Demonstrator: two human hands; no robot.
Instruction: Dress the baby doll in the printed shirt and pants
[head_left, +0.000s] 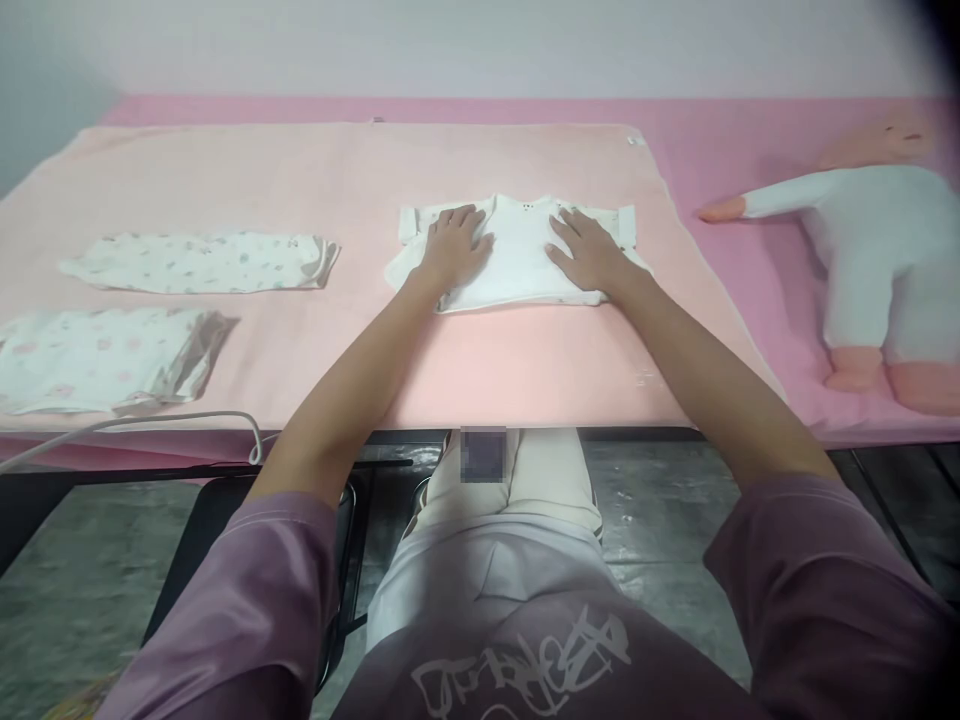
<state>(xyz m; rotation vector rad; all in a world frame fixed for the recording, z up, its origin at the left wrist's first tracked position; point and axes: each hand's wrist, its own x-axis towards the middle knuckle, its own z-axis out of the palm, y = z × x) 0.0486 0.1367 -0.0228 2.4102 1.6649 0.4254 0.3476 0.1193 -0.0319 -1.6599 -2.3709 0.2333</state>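
Note:
A small white baby shirt (519,255) lies spread on the peach mat (525,370), its short sleeves turned out to both sides and its neckline away from me. My left hand (455,245) rests flat on the shirt's left part, fingers apart. On the right part lies my right hand (589,252), also flat with spread fingers. Neither hand grips the cloth. What is under the palms is hidden.
To the left lie a folded patterned white garment (202,262) and a thicker folded one with pink prints (105,355). A white cable (180,415) crosses the table's front edge. On the pink cover at right lies a doll in white clothing (862,240).

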